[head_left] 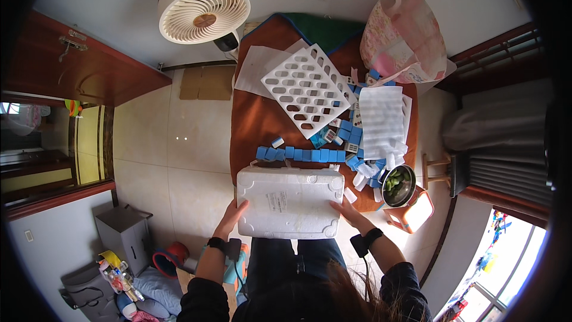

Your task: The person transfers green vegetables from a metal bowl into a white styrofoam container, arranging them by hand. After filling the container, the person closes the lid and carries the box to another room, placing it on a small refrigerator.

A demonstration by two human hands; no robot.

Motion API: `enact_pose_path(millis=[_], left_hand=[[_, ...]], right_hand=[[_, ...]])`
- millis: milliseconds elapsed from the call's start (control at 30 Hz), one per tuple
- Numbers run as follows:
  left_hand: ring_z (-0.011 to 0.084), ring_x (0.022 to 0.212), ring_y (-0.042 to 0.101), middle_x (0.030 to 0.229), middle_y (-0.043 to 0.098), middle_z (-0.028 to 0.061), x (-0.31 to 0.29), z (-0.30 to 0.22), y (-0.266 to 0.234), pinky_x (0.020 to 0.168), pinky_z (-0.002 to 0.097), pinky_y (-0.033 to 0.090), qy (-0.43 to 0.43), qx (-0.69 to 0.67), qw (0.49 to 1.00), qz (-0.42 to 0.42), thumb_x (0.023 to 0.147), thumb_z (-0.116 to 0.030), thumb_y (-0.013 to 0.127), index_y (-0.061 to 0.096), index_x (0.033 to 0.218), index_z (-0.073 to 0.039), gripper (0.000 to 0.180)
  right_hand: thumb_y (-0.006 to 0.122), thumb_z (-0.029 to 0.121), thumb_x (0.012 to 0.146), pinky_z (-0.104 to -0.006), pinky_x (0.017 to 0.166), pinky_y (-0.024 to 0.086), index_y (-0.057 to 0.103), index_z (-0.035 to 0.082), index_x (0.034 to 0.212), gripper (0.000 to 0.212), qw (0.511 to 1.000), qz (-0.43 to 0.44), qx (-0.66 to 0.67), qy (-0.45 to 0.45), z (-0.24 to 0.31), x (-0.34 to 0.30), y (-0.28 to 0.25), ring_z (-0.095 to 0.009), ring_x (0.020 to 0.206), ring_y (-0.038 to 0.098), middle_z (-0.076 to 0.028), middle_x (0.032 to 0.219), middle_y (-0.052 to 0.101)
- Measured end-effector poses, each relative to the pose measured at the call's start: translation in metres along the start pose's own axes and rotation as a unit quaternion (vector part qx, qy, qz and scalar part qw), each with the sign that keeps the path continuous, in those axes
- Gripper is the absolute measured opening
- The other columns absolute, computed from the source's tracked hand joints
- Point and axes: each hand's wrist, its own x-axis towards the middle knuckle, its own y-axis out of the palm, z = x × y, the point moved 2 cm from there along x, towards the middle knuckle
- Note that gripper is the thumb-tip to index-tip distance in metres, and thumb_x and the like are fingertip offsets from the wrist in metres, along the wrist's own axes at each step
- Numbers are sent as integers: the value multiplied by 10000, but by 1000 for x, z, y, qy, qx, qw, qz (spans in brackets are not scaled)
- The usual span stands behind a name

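A white foam box (pixel 298 200) is held level in front of my body, at the near edge of the table. My left hand (pixel 230 217) grips its left side and my right hand (pixel 350 211) grips its right side, thumbs on the upper face. Just beyond the box lies a row of blue-backed mahjong tiles (pixel 307 155). One loose tile (pixel 277 142) sits behind that row. More blue and white tiles (pixel 350 132) are heaped at the right, partly under a white foam sheet (pixel 382 122). A white panel with rows of oval holes (pixel 305 90) lies farther back.
The brown cloth-covered table (pixel 253 122) also bears a pink patterned bag (pixel 402 36) at the back right. A metal pot with green pieces (pixel 398 186) stands on a stool (pixel 417 211) to the right. A cream fan (pixel 205 12) stands at the back left.
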Motion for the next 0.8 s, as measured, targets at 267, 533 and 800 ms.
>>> enact_pose_path(millis=[267, 533, 800], left_hand=[[133, 971, 580, 1118, 623, 52, -38, -31, 0, 820, 301, 488, -2, 12, 1000, 26, 894, -332, 657, 523, 1264, 7, 520], [174, 1027, 588, 1149, 626, 102, -179, -49, -51, 886, 327, 472, 22, -28, 993, -112, 907, -424, 608, 531, 1269, 24, 581], [212, 1044, 596, 1167, 630, 127, -304, -20, -156, 915, 331, 459, 91, -200, 937, -272, 904, -426, 609, 530, 1267, 32, 589]], right_hand=[[715, 362, 841, -353, 1043, 368, 375, 46, 1409, 734, 1000, 23, -5, -17, 32, -15, 0, -193, 1225, 476, -67, 1339, 504], [694, 125, 835, -362, 1029, 394, 375, 39, 1401, 656, 976, 128, -173, -25, 156, -35, 86, -195, 1210, 488, -82, 1314, 520], [645, 73, 852, -343, 1036, 375, 424, 9, 1365, 563, 931, 237, -262, -97, 232, 31, 282, -185, 1198, 493, -79, 1284, 545]])
